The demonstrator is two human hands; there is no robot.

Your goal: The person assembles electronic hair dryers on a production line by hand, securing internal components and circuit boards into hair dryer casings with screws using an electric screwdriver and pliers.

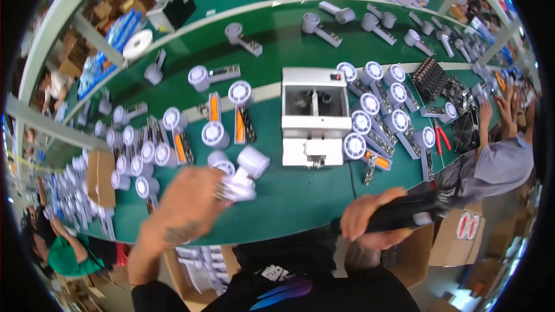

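Observation:
My left hand (191,199) closes on a white plastic handheld fan (240,189), blurred by motion, above the front of the green table. A round white fan head (253,162) shows just beyond the fingers; whether it belongs to the held fan I cannot tell. My right hand (370,216) is wrapped around a black electric screwdriver (410,211) near the table's front edge. Between and beyond the hands stands a grey metal screw feeder (315,150), with a dark opening in its top. Close to the left hand lie fans with open handles, some showing an orange battery (241,124).
Several white fans (370,104) crowd the table right of the feeder, beside red pliers (442,138) and a black rack (429,78). More fans ride on the green belt (272,34) behind. A cardboard piece (101,179) stands at left. Co-workers (497,162) sit at right and left.

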